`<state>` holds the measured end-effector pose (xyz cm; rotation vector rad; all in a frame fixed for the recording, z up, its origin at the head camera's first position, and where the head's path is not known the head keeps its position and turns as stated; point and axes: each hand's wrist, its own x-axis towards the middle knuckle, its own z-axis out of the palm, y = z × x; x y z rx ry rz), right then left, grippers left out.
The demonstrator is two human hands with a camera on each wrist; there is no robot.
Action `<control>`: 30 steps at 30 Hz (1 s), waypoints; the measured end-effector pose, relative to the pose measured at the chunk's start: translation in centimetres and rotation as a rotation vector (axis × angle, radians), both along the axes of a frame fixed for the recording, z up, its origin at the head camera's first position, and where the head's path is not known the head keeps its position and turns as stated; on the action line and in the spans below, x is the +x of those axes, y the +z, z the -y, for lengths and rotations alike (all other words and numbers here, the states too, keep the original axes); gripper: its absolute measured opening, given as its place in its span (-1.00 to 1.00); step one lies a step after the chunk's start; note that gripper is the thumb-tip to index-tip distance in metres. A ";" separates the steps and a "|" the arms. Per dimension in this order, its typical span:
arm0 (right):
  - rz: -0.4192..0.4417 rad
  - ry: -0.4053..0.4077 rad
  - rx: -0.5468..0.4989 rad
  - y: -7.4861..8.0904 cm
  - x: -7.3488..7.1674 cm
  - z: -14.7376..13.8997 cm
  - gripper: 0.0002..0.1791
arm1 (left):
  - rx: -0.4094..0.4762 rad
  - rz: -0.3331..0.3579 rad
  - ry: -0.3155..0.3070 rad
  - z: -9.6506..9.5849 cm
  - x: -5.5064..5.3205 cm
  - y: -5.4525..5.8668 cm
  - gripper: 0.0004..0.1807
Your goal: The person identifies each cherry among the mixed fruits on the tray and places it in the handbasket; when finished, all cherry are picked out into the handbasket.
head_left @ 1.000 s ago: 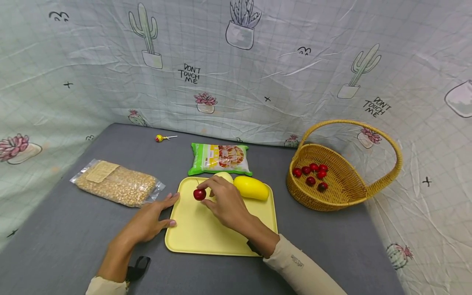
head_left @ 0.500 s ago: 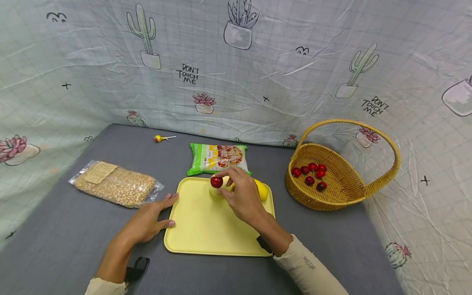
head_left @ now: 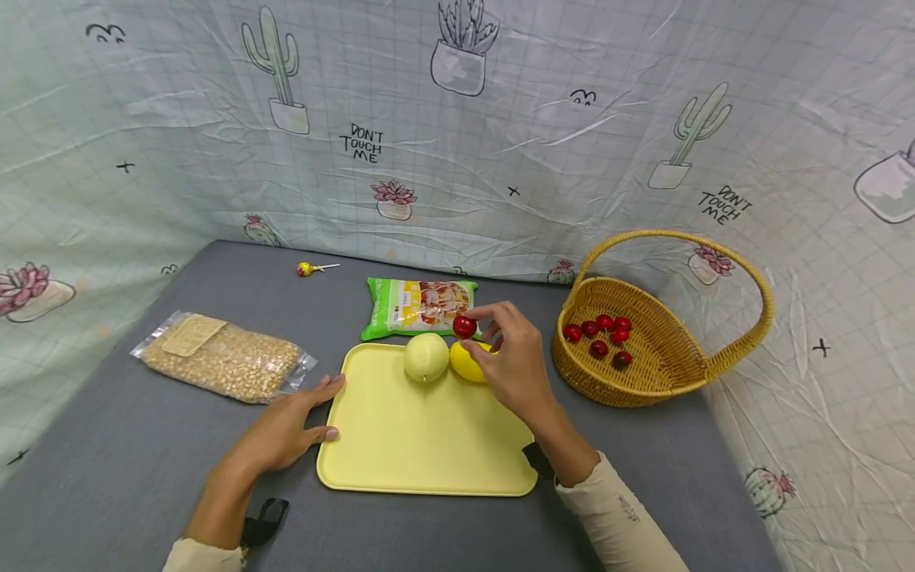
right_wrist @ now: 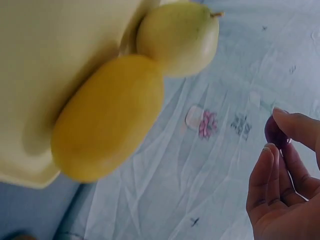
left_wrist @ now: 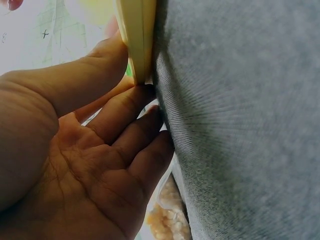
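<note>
My right hand [head_left: 515,361] pinches a dark red cherry [head_left: 465,326] between thumb and fingertips, above the far edge of the yellow tray [head_left: 429,445]. The same cherry [right_wrist: 275,132] shows in the right wrist view. On the tray's far side sit a pale green pear-like fruit [head_left: 426,357] and a smooth, oval yellow fruit [head_left: 466,362], partly behind the right hand. My left hand [head_left: 279,433] touches the tray's left edge with thumb and index finger. In the left wrist view, its other fingers [left_wrist: 145,125] lie beside the rim, against the grey cloth.
A wicker basket [head_left: 665,369] with a tall handle holds several cherries [head_left: 599,348] at the right. Behind the tray lies a green-and-white food packet [head_left: 415,308]. A clear bag of yellow grains [head_left: 221,357] lies at left, and a lollipop [head_left: 307,269] farther back.
My right hand has carried the cherry rightward and away from me, from over the tray's left half to its far edge, uncovering the pale green fruit. The left hand stays put.
</note>
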<state>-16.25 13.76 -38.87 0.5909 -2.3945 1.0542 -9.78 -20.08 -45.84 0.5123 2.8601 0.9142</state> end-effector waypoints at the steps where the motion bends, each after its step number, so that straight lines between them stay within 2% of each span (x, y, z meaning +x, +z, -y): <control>1: -0.004 -0.006 -0.006 0.1 -0.1 -0.3 -0.60 | 0.000 0.003 0.001 0.0 0.0 0.0 -0.11; 5: -0.019 -0.043 -0.021 0.4 -0.3 -1.7 -0.60 | -0.002 0.017 0.002 0.0 0.0 0.0 -0.10; 16: -0.018 -0.186 -0.082 0.5 -1.1 -5.9 -0.58 | 0.008 0.000 -0.003 0.2 -0.1 -0.2 -0.12; 30: -0.045 -0.309 -0.156 -0.1 -2.3 -11.4 -0.59 | 0.008 0.026 -0.001 0.2 -0.1 -0.1 -0.12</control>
